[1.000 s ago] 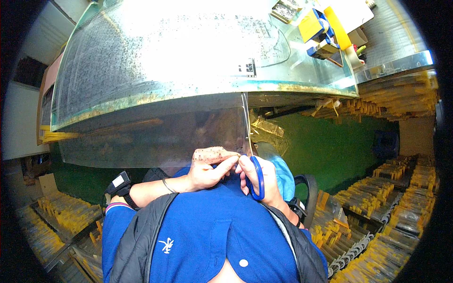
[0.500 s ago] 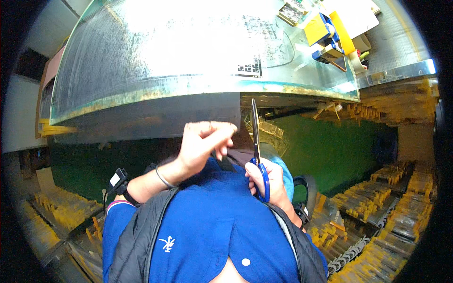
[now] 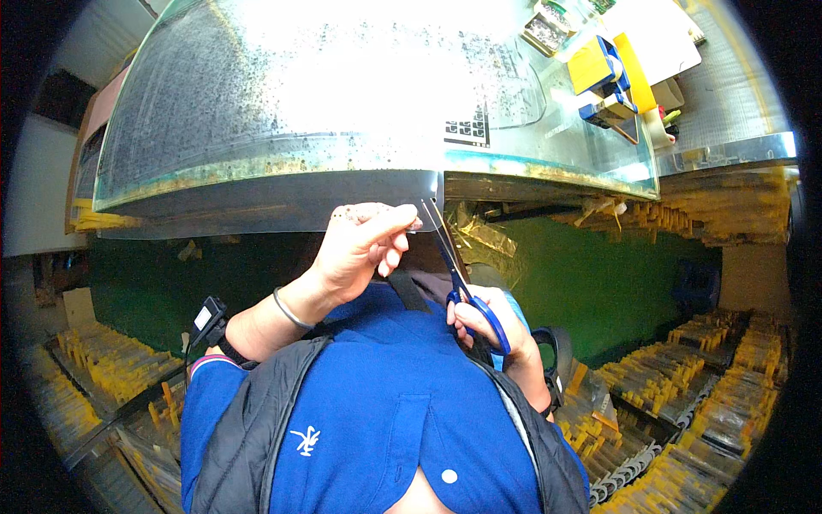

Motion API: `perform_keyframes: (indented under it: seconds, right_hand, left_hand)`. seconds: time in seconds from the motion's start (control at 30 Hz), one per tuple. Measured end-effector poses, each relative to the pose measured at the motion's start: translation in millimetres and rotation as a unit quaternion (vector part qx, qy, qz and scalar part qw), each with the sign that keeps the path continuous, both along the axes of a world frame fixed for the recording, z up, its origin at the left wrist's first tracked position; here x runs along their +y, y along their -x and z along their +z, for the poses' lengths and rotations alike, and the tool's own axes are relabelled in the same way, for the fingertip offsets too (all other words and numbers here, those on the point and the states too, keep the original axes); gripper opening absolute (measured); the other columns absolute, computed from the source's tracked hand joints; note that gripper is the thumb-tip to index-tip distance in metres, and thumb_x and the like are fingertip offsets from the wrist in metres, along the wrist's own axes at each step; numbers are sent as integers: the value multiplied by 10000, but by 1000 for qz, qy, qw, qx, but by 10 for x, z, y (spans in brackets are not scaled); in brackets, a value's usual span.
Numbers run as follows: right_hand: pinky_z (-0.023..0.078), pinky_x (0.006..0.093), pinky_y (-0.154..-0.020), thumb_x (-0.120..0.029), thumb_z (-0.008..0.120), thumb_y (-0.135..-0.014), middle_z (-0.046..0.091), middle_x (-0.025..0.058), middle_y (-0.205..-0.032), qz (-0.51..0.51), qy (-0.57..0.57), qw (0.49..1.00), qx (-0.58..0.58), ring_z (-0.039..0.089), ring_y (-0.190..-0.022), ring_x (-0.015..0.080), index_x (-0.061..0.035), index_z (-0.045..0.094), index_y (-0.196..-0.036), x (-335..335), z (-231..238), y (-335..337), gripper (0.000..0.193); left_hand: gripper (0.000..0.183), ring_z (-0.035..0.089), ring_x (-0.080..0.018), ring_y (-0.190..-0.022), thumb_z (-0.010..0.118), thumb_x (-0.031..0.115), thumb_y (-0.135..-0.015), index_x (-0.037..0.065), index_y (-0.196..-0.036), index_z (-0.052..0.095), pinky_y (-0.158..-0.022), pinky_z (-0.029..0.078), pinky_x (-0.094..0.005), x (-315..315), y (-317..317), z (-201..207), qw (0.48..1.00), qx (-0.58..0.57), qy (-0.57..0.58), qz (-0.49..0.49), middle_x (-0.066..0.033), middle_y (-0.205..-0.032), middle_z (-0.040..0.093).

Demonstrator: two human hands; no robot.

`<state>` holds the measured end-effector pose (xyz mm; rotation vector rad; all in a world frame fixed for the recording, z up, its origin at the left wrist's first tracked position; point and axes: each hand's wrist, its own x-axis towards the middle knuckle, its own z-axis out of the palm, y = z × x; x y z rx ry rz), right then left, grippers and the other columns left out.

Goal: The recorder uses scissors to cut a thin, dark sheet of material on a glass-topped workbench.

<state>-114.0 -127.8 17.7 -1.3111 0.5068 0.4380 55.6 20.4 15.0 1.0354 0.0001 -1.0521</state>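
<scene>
A dark, see-through film sheet hangs over the front edge of the glass-topped light table. My left hand is closed in a pinch at the sheet's lower right corner, thumb on top. In my right hand is a pair of scissors, my fingers wrapped round the blue handles. The blades point up and slightly left, parted a little. Their tips lie beside my left fingertips, over the sheet near its right edge; whether they touch it I cannot tell.
A yellow and blue tape dispenser stands at the table's far right, close to a small box. Racks of yellow-edged sleeves fill the lower right, and more sleeves stand at lower left. Beneath is a green floor.
The scissors have tilted left toward my left fingertips, and their blades have parted. My left hand has shifted slightly left and up. The sheet's lower edge now shows higher.
</scene>
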Motion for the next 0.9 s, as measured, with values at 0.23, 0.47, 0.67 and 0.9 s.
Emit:
perform_keyframes:
  seconds: [0.23, 0.47, 0.67, 0.9]
  right_hand:
    - [375, 216, -374, -248, 554, -843, 509, 35, -556, -14, -80, 997, 7, 474, -420, 88, -1, 550, -724, -26, 61, -36, 274]
    - [331, 221, -392, -307, 601, -830, 487, -16, -515, -101, 150, 982, 50, 425, -423, 45, -59, 539, -622, 390, 84, 14, 330]
    - [327, 227, -427, -263, 614, -819, 465, 3, -536, -113, 268, 956, -32, 407, -467, 64, -38, 536, -670, 455, -45, 75, 280]
    - [342, 285, -458, -225, 642, -794, 452, 57, -544, -181, 263, 946, -63, 377, -513, 95, 0, 517, -637, 493, -18, -32, 302]
  left_hand:
    - [157, 479, -53, -417, 624, 163, -804, 6, -796, 626, -339, 325, -169, -7, 4, 19, 1000, -3, -13, -22, -14, -566, 557]
    - [139, 484, -42, -417, 630, 152, -799, 14, -811, 631, -344, 334, -154, -69, 57, -5, 998, -19, -36, -42, -23, -574, 571]
    - [135, 480, -43, -412, 628, 142, -799, 8, -818, 634, -344, 343, -158, -95, 118, 32, 998, -10, -30, -45, -27, -574, 572]
    - [180, 499, -63, -442, 649, 160, -790, -15, -827, 632, -381, 385, -172, -79, 246, 106, 997, -3, -30, -72, -65, -616, 591]
